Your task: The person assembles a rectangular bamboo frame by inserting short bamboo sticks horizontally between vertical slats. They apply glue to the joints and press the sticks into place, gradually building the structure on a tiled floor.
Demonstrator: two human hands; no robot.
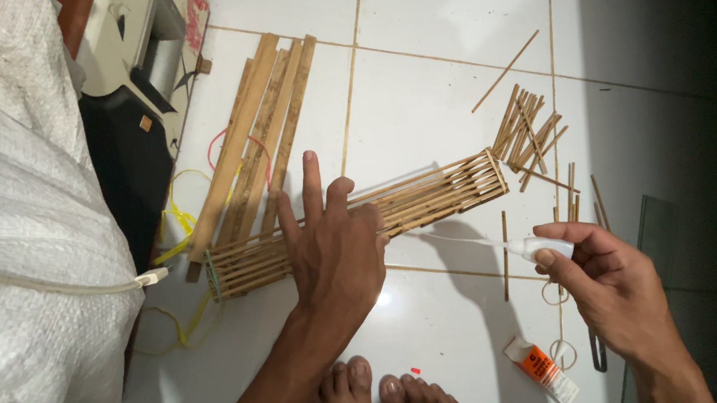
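Floor: white glossy tiles (pixel 434 1), thin grout lines.
Bamboo lattice frame (pixel 431 197): lying on the floor, under the flat, released left hand (pixel 333 255).
Right hand (pixel 610 284): right of the frame, pinching a small glue bottle (pixel 542 247).
Woven sack (pixel 13 244): left of the frame.

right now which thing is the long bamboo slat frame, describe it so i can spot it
On the white tiled floor, find the left hand pressed flat. Under it lies the long box-shaped frame of thin bamboo slats, running across towards the scattered short sticks. Unlike the loose flat strips above it, its slats are joined into an open cage.
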